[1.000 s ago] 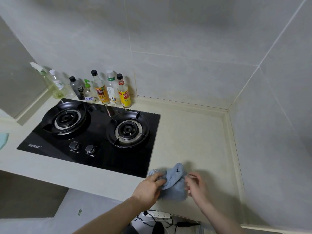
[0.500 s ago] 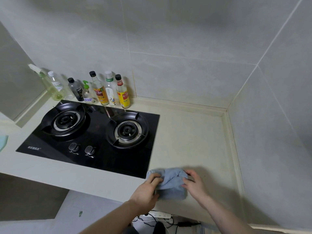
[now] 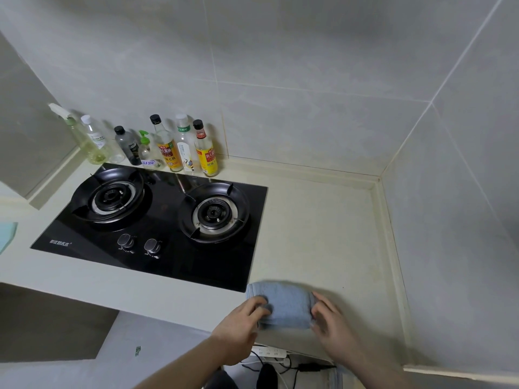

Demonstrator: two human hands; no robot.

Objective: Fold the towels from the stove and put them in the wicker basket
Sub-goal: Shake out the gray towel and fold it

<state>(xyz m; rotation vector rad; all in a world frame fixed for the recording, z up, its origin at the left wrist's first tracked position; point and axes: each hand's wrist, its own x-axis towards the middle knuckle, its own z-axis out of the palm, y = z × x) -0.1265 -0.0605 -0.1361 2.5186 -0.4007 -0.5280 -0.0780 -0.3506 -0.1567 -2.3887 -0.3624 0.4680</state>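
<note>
A small blue-grey towel (image 3: 285, 303) lies folded into a flat rectangle on the cream counter (image 3: 317, 237), just right of the black stove's (image 3: 157, 220) front right corner. My left hand (image 3: 243, 328) grips its left end, fingers curled onto the cloth. At the towel's right end my right hand (image 3: 330, 322) holds the fold with thumb and fingers. No wicker basket is in view.
Several bottles (image 3: 168, 147) stand in a row against the tiled wall behind the stove. A pale blue item (image 3: 7, 234) shows at the far left edge. Walls close the counter at the back and right. A power strip and cables (image 3: 269, 355) lie on the floor below.
The towel was bunched up between my hands; now it lies flattened into a neat folded rectangle, with my hands spread apart to its two ends.
</note>
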